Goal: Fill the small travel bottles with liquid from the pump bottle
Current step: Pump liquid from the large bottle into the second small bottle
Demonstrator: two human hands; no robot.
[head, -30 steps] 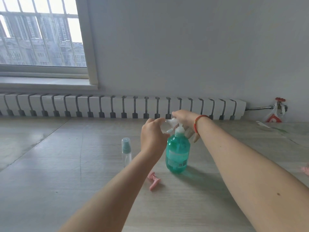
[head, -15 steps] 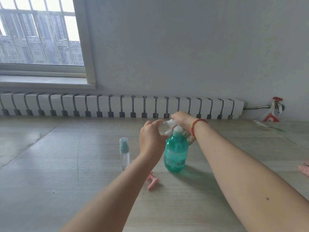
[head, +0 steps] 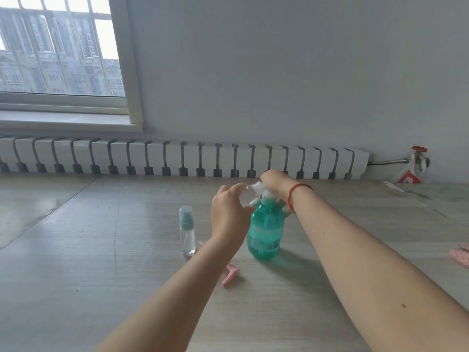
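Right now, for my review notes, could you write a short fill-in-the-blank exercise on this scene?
1. The right hand rests on top of the ____ bottle's pump.
2. The capped spray bottle stands ____ on the table.
3. The right wrist wears a ____ bracelet.

Answers: green; upright; red

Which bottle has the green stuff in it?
The big round pump bottle under the right hand holds green liquid. The thin capped spray bottle to its left looks clear.

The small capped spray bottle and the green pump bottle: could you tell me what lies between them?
In the head view, the left hand and its wrist fill the gap between spray bottle and pump bottle.
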